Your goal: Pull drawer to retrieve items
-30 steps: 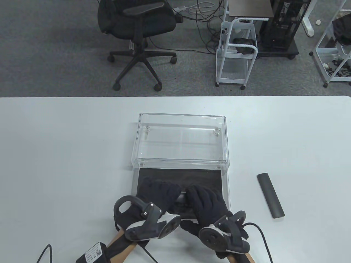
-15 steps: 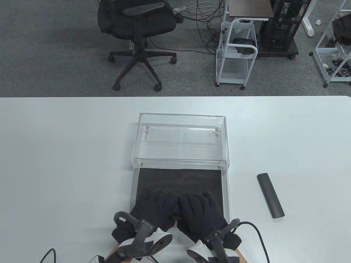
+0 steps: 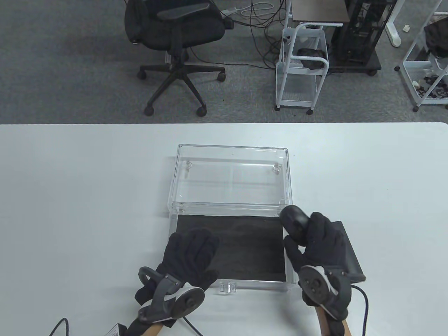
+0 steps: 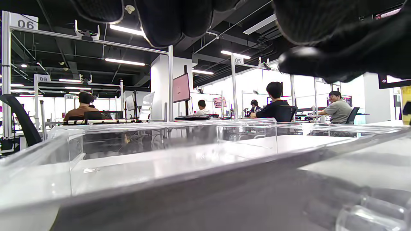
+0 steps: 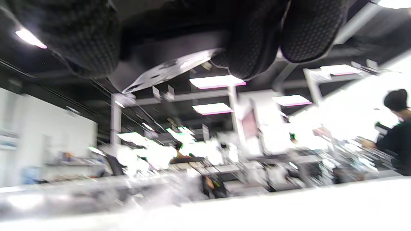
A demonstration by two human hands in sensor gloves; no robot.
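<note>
1. Table [image 3: 70, 196] first: big white top, everything sits near its front middle.
2. Clear acrylic case [image 3: 231, 175] is in the centre of the table, and its drawer [image 3: 289, 259] is pulled out toward the person. You can see the black liner [image 3: 245, 245] on the drawer floor, and a small clear pull tab [image 3: 227, 287] on the front wall. In the left wrist view the drawer's clear wall [image 4: 160, 166] fills the lower half of the picture, super close.
3. Left hand [image 3: 190, 252] lies on the near left corner of the drawer, fingers spread flat and pointing into it over the liner. Not gripping anything as far as I can see, so it looks relaxed and released. Its fingers [image 4: 167, 19] hang in at the top of the left wrist view.
4. Right hand [image 3: 318, 245] is just right of the drawer, above the table, curled around a dark rounded thing that looks like a computer mouse [image 3: 294, 218], sticking out past the fingers toward the case. The right wrist view is blurry, but it shows the fingers [image 5: 308, 29] wrapped over a dark object with a shiny underside [image 5: 167, 69].
5. Flat dark bar [image 3: 351, 253], maybe a wrist rest, lies on the table right of the drawer, partly hidden under the right hand.
</note>
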